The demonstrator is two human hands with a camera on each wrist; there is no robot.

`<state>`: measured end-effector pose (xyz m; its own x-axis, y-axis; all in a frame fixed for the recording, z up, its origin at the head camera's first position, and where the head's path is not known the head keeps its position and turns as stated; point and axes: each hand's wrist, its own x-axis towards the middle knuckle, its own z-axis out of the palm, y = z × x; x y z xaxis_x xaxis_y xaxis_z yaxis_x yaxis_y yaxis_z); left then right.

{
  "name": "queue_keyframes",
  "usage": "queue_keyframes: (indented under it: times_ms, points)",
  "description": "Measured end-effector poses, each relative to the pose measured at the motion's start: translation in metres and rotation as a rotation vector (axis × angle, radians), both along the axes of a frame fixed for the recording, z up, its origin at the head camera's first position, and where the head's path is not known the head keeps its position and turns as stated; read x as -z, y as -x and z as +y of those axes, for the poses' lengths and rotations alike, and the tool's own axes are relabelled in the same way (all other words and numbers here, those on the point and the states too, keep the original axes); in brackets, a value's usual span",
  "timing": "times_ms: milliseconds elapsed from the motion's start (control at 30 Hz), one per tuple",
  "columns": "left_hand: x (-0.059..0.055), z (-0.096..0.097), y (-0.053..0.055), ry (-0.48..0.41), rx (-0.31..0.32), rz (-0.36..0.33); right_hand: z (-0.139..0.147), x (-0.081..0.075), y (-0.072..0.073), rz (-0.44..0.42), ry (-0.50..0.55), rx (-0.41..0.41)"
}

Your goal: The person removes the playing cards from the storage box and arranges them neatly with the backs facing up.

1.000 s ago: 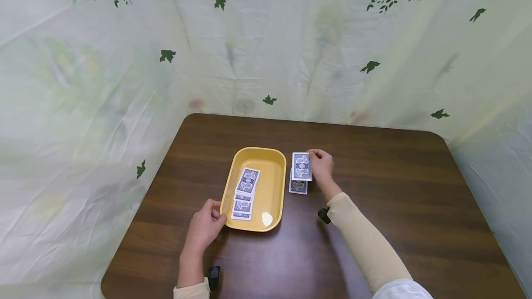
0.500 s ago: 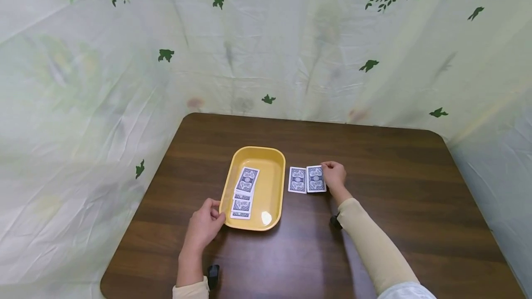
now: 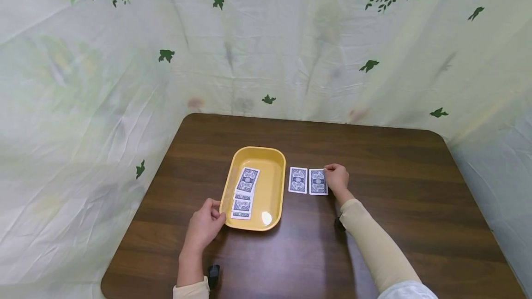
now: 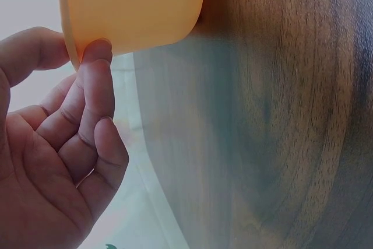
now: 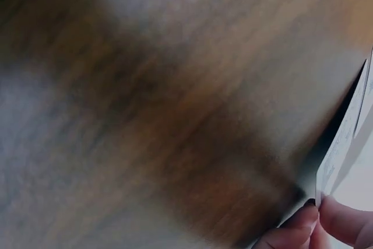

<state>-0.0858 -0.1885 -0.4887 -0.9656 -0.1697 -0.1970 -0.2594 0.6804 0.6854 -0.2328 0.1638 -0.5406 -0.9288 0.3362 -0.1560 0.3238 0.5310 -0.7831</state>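
My left hand (image 3: 204, 225) pinches the rim of a yellow tray (image 3: 276, 188) at its near left corner; the left wrist view shows thumb and fingers on either side of the tray wall (image 4: 134, 10). Several blue-backed playing cards (image 3: 247, 180) lie overlapping inside the tray. Right of the tray, one blue-backed card (image 3: 298, 180) lies on the table. Beside it, a narrow gap apart, is a second card (image 3: 317, 182), whose right edge my right hand (image 3: 337, 178) pinches. In the right wrist view that card (image 5: 344, 126) is seen edge-on, between thumb and finger.
All of this is on a dark brown wooden table (image 3: 395, 188) with rounded corners. A pale curtain (image 3: 291, 50) with leaf prints hangs behind and at the left. Dark wrist devices (image 3: 214, 276) are worn on the arms.
My right hand has brought its card from above the other card to the right and nearer, down beside it, uncovering the other card. The left hand and tray keep their place.
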Motion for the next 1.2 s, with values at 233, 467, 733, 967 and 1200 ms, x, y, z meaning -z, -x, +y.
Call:
queue_keyframes:
  times_ms: [233,467,733,967,1200]
  points:
    - [-0.0004,0.0,-0.0002,-0.001,-0.004,-0.007,0.0,0.0028,0.0007,-0.013,-0.044,-0.003]
    - [-0.0001,0.0004,0.0004,-0.005,-0.007,-0.019,0.0003,0.0032,0.0016,-0.026,-0.074,-0.004]
    - [-0.0007,0.0008,-0.0003,0.0,-0.011,-0.022,-0.0005,0.0019,0.0017,-0.035,-0.108,-0.024]
    - [-0.0008,0.0009,-0.0001,0.008,-0.013,-0.024,-0.0012,-0.0001,0.0012,-0.03,-0.105,-0.03]
    - [-0.0003,0.0006,-0.0007,0.003,-0.012,-0.017,-0.0042,-0.004,0.0012,-0.005,-0.105,-0.016]
